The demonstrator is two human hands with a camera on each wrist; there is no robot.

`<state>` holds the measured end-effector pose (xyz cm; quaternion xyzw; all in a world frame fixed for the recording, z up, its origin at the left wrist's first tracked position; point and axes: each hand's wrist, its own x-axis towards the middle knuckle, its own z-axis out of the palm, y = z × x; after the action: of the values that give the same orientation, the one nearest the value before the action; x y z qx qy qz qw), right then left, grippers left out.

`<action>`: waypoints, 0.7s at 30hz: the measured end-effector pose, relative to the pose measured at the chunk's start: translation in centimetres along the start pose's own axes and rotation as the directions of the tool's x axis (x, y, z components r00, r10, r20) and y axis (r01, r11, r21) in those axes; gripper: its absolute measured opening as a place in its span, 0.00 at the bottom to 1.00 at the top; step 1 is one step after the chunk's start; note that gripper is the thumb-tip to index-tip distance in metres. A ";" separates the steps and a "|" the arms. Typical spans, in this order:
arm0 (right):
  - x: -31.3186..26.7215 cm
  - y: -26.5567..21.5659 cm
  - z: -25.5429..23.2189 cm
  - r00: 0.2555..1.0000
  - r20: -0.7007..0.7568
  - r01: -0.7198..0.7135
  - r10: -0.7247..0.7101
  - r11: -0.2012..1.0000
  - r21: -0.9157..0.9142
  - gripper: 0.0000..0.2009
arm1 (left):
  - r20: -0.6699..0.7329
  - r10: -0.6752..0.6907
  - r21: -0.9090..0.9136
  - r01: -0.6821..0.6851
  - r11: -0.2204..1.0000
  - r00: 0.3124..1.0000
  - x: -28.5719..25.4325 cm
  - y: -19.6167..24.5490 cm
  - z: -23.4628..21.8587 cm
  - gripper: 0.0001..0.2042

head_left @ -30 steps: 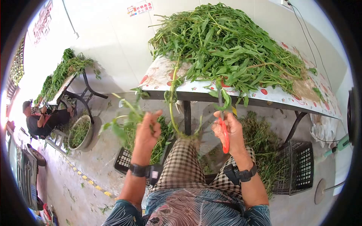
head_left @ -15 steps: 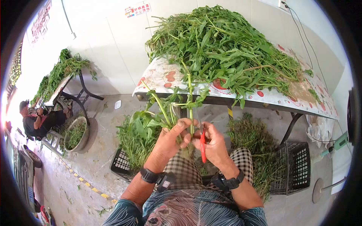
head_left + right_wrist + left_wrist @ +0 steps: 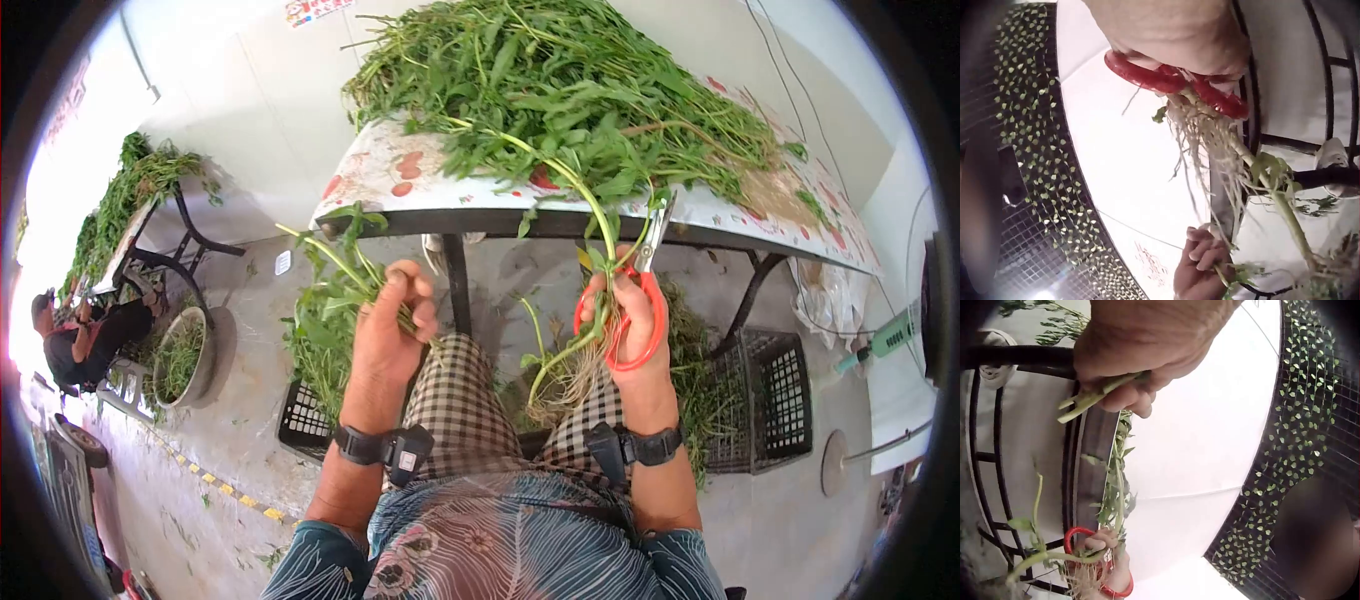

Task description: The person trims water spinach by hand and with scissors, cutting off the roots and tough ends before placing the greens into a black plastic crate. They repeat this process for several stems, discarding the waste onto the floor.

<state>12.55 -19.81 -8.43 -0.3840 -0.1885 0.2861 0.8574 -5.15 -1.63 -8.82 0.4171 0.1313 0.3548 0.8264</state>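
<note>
In the head view my left hand [image 3: 390, 325] grips a few cut green stems [image 3: 345, 268], their leaves hanging to its left; the left wrist view shows the stem ends [image 3: 1088, 403] poking out below the fingers. My right hand [image 3: 635, 340] holds red-handled scissors [image 3: 655, 315], blades pointing up, and pinches a long rooted stem [image 3: 590, 195]. Pale stringy roots [image 3: 585, 375] dangle beneath its fingers, also plain in the right wrist view [image 3: 1204, 134]. The stem's upper part reaches the leafy green heap [image 3: 560, 90] on the table.
The table [image 3: 400, 190] has a fruit-print cover. Below it stand black crates [image 3: 780, 400] [image 3: 305, 415] with greens beside and in them. Farther left, a person [image 3: 70, 340] sits near a round tub [image 3: 200, 375] and another laden table.
My hands have moved apart, the left going left with its stems. My right hand has moved right and raised a rooted stem alongside the scissors. The head view has shifted.
</note>
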 end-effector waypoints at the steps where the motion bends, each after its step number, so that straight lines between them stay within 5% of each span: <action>1: -0.1 -0.1 -0.3 1.000 -0.022 -0.008 0.008 1.000 0.013 0.17 | 0.005 -0.004 0.007 0.004 1.000 1.000 -0.2 0.1 0.3 0.09; 13: -1.8 -0.1 -1.5 0.997 0.035 -0.071 0.070 0.997 0.005 0.17 | 0.133 -0.112 0.081 0.102 0.992 0.985 -0.6 -0.8 2.2 0.10; 21: -2.8 0.2 -0.4 0.997 0.069 -0.020 0.035 0.979 -0.203 0.17 | 0.145 -0.113 0.080 0.103 0.992 0.983 0.2 -1.5 4.0 0.09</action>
<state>10.60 -21.68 -9.17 -0.4609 -0.2420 0.2909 0.8027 -2.22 -4.48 -7.55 0.4641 0.1043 0.2723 0.8364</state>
